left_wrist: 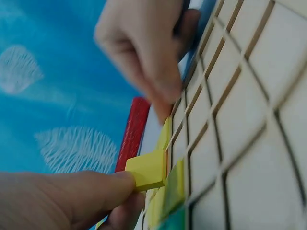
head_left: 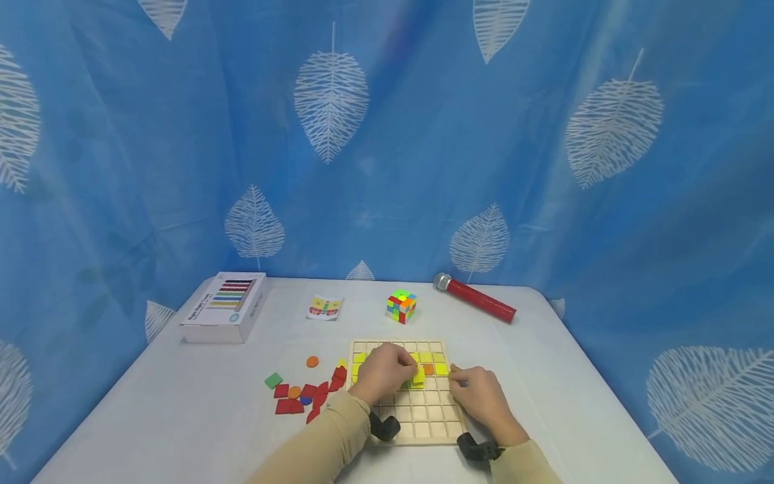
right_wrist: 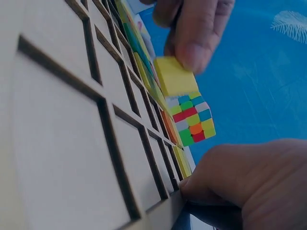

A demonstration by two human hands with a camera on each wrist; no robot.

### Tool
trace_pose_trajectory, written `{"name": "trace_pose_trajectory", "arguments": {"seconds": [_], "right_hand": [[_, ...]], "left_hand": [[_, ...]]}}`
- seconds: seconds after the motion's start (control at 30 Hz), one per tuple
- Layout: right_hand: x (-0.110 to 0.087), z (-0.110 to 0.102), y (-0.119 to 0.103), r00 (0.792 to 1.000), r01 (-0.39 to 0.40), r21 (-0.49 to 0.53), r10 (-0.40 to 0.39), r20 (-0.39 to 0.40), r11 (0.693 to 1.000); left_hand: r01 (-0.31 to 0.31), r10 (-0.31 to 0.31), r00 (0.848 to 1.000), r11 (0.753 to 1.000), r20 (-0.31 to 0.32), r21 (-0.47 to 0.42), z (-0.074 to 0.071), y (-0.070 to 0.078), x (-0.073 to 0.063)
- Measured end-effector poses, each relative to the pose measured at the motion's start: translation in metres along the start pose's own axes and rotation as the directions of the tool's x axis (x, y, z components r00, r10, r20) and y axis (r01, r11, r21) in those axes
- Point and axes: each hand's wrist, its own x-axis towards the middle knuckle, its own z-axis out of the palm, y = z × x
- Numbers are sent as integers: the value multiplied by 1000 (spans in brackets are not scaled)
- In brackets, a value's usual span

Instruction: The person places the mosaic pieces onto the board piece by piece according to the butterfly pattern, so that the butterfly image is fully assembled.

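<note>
A yellow square tile [left_wrist: 147, 170] is pinched between the thumb and fingers of the left hand [head_left: 384, 369] and is held tilted over the upper part of a wooden grid board [head_left: 435, 412]; whether the board is touched by it cannot be told. The board's right edge is gripped by the right hand [head_left: 482, 398], with the thumb tip set on the rim. Beside the held piece, other yellow tiles [head_left: 441, 369] are laid in the upper rows of cells, with an orange tile [head_left: 428, 370] set among them and a green piece [left_wrist: 175, 221] partly hidden below the left fingers. The lower cells are left bare. Black wrist devices [head_left: 478, 449] are worn at both wrists, near the cuffs of beige sleeves [head_left: 320, 440]. To the left of the board, red pieces [head_left: 290, 406] are scattered with orange discs [head_left: 312, 361], a blue disc [head_left: 306, 400] and a green square [head_left: 274, 380]. Farther back on the white table [head_left: 199, 410], a white box [head_left: 224, 306] is placed at the left, then a printed card [head_left: 324, 308], a multicoloured puzzle cube [head_left: 402, 306] behind the board, and a red microphone [head_left: 480, 300] laid on its side at the right. The table is backed by a blue curtain [head_left: 411, 168] patterned with white leaves.
</note>
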Motion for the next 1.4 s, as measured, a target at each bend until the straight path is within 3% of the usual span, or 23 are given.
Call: {"name": "trace_pose_trajectory", "arguments": {"seconds": [0.17, 0.37, 0.7, 0.9, 1.03, 1.17, 1.3, 1.4], "right_hand": [[2, 0, 0, 1000, 29, -6, -29, 1, 1000], [1, 1, 0, 999, 29, -8, -29, -14, 1000], [0, 1, 1, 999, 31, -11, -31, -22, 999], [0, 2, 0, 1000, 23, -10, -23, -22, 1000], [0, 4, -2, 1000, 12, -19, -12, -13, 1000], [0, 3, -3, 1000, 3, -29, -3, -7, 1000], [0, 1, -2, 1000, -8, -30, 8, -8, 1000], [0, 1, -1, 1000, -8, -24, 8, -1, 1000]], "left_hand": [[4, -4, 1000, 999, 2, 34, 15, 12, 3], [-23, 23, 1000, 997, 6, 72, 23, 12, 6], [-80, 77, 997, 982, 23, 169, 26, 15, 5], [-94, 96, 995, 972, -1, 215, 27, 13, 5], [-73, 79, 996, 979, -26, 193, 15, 5, -2], [20, -2, 995, 984, -100, 178, -15, -13, -8], [158, -115, 971, 966, -208, 202, -45, -44, -8], [244, -196, 954, 947, -228, 207, -57, -67, -11]]}}
